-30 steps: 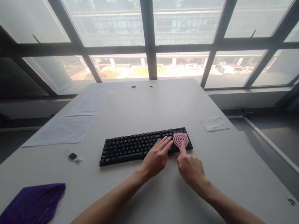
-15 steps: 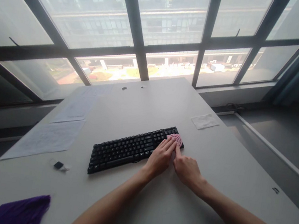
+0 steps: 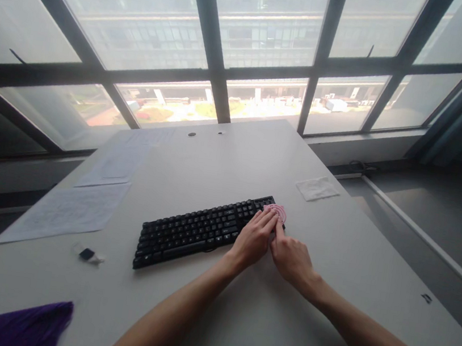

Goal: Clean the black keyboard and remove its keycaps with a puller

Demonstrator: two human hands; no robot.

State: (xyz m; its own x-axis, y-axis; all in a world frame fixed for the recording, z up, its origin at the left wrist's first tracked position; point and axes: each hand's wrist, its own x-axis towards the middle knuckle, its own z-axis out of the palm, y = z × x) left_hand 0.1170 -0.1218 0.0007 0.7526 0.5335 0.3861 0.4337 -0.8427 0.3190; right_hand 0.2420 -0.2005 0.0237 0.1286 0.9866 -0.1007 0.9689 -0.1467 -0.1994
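Note:
A pink disc with concentric rings (image 3: 281,210) rests on the right end of a black keyboard (image 3: 192,235). My left hand (image 3: 254,236) is on its near left side, fingers straight and pressed together over the disc, covering part of it. From the right, my right hand (image 3: 291,256) touches the disc's near edge with its index finger stretched forward. The other fingers of that hand are curled in, and its thumb is mostly hidden. Both hands are side by side, nearly touching, just in front of the number keys.
Papers (image 3: 67,204) lie along the white table's left side. Nearer are a small black-and-clear item (image 3: 87,255) and a purple cloth (image 3: 27,325). A white tissue (image 3: 317,188) lies to the right, and a small dark piece (image 3: 426,298) near the right edge. Windows (image 3: 273,24) stand behind.
Both hands and the pink disc have shifted slightly to the right over the keyboard's end. The view has moved a little too.

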